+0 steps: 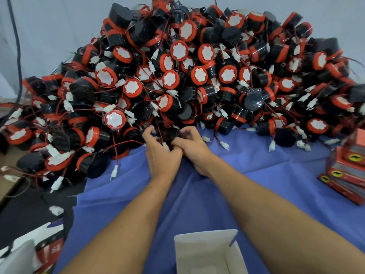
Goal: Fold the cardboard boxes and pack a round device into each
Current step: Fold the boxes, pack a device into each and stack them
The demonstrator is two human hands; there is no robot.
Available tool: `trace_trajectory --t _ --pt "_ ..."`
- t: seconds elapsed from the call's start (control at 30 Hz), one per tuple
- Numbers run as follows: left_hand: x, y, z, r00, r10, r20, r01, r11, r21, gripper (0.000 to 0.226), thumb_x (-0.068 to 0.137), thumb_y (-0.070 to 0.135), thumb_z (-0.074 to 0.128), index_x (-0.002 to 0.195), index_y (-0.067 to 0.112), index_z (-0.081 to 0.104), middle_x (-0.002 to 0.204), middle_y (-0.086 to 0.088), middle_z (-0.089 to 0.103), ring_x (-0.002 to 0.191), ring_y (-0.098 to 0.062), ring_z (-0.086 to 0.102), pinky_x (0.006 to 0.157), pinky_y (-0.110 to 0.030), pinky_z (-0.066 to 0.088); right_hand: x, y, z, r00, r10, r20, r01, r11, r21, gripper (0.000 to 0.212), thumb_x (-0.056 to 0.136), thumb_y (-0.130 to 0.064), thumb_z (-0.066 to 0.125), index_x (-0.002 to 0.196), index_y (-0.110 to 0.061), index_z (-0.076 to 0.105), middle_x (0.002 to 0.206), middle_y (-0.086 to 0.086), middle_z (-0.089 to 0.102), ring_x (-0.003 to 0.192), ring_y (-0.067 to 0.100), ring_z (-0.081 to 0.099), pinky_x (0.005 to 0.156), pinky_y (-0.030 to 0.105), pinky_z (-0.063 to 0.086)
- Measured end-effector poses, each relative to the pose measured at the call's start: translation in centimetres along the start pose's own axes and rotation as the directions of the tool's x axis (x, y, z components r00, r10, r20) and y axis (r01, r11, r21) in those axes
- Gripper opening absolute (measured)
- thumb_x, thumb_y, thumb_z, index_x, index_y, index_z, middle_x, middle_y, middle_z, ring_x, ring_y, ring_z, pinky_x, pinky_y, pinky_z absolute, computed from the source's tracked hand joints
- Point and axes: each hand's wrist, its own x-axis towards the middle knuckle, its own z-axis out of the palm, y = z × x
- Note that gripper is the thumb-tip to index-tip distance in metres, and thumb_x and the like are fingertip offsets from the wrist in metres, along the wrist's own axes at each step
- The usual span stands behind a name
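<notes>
A big heap of round black devices with red rims, white faces and red wires [177,76] covers the far half of the blue cloth [246,184]. At the heap's near edge my left hand [161,153] and my right hand [192,147] meet around one black round device [170,133]. Their fingers curl on it and on its wire with the white plug [166,146]. An open folded box with a white inside [207,252] stands close to me between my forearms, nothing in it.
A stack of flat red boxes with a yellow emblem [347,171] lies at the right edge. More red and white cardboard [45,252] lies at the lower left. Loose white plugs [56,210] and wires trail off the heap onto the dark floor at left.
</notes>
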Motion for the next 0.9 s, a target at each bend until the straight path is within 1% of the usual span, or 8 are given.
trace_trajectory --t 0.13,0.2,0.33,0.4,0.57,0.73,0.8,0.9 --pt "-1.8 0.8 -0.9 0.981 0.095 0.169 -0.086 0.994 -0.063 0.075 0.080 0.008 0.078 0.140 0.029 0.038 0.124 0.001 0.065 0.105 -0.009 0.068 0.080 -0.013 0.052 -3.6 -1.6 -1.3 0.994 0.063 -0.091 -0.055 0.994 0.093 0.053 0.083 0.003 0.076 0.128 -0.019 0.060 0.107 0.006 0.073 0.083 0.022 0.071 0.073 0.036 0.062" --pt "-2.7 1.6 -1.7 0.959 0.120 0.257 -0.094 0.989 -0.111 0.073 0.078 0.006 0.081 0.136 0.029 0.044 0.120 0.005 0.067 0.105 -0.001 0.068 0.084 -0.014 0.053 -5.9 -2.6 -2.3 0.996 0.009 -0.087 -0.007 1.000 0.027 0.037 0.082 -0.002 0.080 0.116 -0.014 0.071 0.097 0.006 0.078 0.083 0.020 0.074 0.069 0.029 0.060" --pt "-4.5 4.8 -4.1 0.871 0.085 0.483 -0.004 0.986 -0.166 0.076 0.076 0.011 0.090 0.138 0.029 0.050 0.123 0.001 0.068 0.112 -0.011 0.068 0.088 -0.023 0.057 -11.3 -4.8 -4.4 0.992 -0.066 -0.112 0.070 0.997 0.032 0.022 0.088 -0.016 0.079 0.108 -0.009 0.076 0.101 0.010 0.079 0.090 0.014 0.073 0.075 0.025 0.056" --pt "-5.6 7.0 -5.5 0.821 0.154 0.549 -0.115 0.988 -0.105 0.071 0.077 0.019 0.090 0.137 0.034 0.055 0.121 0.005 0.064 0.109 -0.004 0.065 0.084 -0.020 0.056 -13.9 -5.9 -5.1 0.993 -0.051 -0.109 0.062 0.993 0.097 0.019 0.092 -0.023 0.075 0.106 -0.009 0.076 0.100 0.011 0.078 0.091 0.017 0.071 0.084 0.033 0.056" --pt "-8.3 11.6 -8.6 0.795 0.421 0.436 -0.529 0.833 0.161 0.055 0.083 0.022 0.086 0.132 0.034 0.065 0.126 -0.001 0.048 0.116 -0.018 0.046 0.101 -0.030 0.044 -20.1 -9.4 -5.5 0.991 -0.001 -0.132 0.034 0.967 0.251 0.028 0.097 -0.041 0.064 0.080 -0.026 0.081 0.082 0.000 0.074 0.076 0.014 0.069 0.082 0.035 0.056" --pt "-9.9 13.3 -12.4 0.722 0.577 0.381 -0.690 0.643 0.332 0.030 0.092 0.033 0.075 0.120 0.023 0.075 0.125 -0.001 0.061 0.121 -0.031 0.050 0.104 -0.021 0.029 -25.4 -11.8 -5.6 0.991 0.047 -0.124 -0.008 0.955 0.296 0.035 0.086 -0.055 0.069 0.087 -0.021 0.077 0.082 0.006 0.072 0.066 0.019 0.067 0.063 0.029 0.057" --pt "-11.3 13.2 -13.4 0.783 0.550 0.290 -0.617 0.746 0.251 0.044 0.089 0.042 0.074 0.131 0.030 0.068 0.135 0.003 0.050 0.130 -0.023 0.046 0.104 -0.021 0.035 -26.6 -12.0 -5.5 0.981 0.117 -0.152 -0.075 0.963 0.258 0.043 0.091 -0.058 0.064 0.094 -0.016 0.073 0.082 0.011 0.073 0.063 0.019 0.066 0.058 0.029 0.056" --pt "-14.0 13.0 -14.0 0.967 0.233 0.108 -0.200 0.947 -0.250 0.085 0.077 0.035 0.089 0.147 0.040 0.041 0.133 0.010 0.050 0.121 0.002 0.056 0.092 -0.018 0.053 -27.7 -12.0 -5.1 0.962 0.207 -0.177 -0.171 0.965 0.199 0.055 0.095 -0.063 0.055 0.102 -0.011 0.072 0.078 0.013 0.074 0.057 0.017 0.060 0.054 0.027 0.052"
